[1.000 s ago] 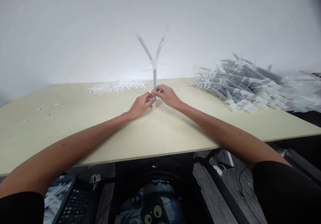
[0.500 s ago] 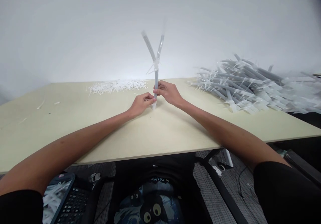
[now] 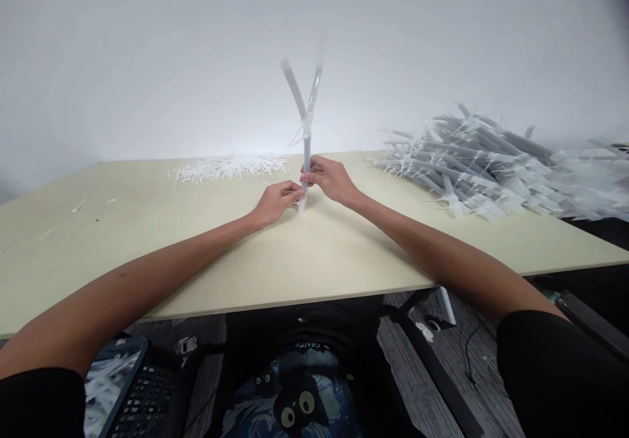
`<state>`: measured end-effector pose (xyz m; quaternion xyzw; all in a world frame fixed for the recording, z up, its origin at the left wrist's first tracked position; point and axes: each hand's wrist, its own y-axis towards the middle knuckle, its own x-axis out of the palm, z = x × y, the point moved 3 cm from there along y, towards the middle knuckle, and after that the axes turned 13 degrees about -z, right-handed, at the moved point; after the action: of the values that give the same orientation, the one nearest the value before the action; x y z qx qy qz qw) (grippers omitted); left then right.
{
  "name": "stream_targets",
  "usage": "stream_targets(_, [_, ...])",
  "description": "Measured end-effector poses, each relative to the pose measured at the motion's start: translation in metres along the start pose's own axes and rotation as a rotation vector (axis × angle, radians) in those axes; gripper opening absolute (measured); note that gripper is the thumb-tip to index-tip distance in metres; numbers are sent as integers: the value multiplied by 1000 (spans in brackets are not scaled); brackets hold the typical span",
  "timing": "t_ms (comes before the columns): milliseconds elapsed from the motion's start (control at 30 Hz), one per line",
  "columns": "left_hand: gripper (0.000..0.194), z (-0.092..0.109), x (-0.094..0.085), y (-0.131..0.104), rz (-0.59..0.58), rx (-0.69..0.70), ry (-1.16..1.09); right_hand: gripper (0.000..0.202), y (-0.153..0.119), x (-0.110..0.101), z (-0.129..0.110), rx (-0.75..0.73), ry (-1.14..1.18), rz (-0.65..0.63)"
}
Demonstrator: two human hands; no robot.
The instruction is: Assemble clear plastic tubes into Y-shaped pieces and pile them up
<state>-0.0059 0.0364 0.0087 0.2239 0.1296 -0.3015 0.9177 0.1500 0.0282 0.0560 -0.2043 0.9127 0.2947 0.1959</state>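
Observation:
A grey tube assembly [image 3: 307, 145] stands upright over the table, forking into two ribbed arms like a Y. White cable ties [image 3: 305, 126] are fixed at the fork, their loose tails sticking out. Low on the stem, my left hand [image 3: 275, 202] pinches it near its bottom end, where a white piece shows by the fingertips. Just above, my right hand [image 3: 328, 177] grips the same stem between thumb and fingers. The tops of both arms are blurred.
Several similar grey tubes with white ties lie in a large pile [image 3: 472, 156] at the right. Loose white cable ties [image 3: 230, 168] are heaped at the back left. A dark crate [image 3: 142, 385] holding white pieces stands below the table [image 3: 295, 268], at the left.
Both hands keep their hold on the stem and have barely moved. The forked upper arms sway slightly, the left one a little to the right.

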Motion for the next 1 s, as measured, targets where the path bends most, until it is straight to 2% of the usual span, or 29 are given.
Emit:
stream_targets(467, [38, 2, 0, 0, -31, 9, 60, 9, 0, 0, 0, 2, -37, 0])
stream_targets(667, [41, 2, 0, -1, 28, -20, 22, 9, -1, 4, 3, 10, 47, 45])
stream_targets(767, [53, 4, 0, -1, 3, -8, -49, 16, 0, 6, 7, 78, 136, 24])
stream_targets(867, [67, 2, -1, 1, -18, -56, -178, 22, 1, 6, 13, 198, 249, -14])
stream_targets(1000, [67, -3, -4, 3, 68, -113, -212, 26, 0, 7, 18, 306, 413, -103])
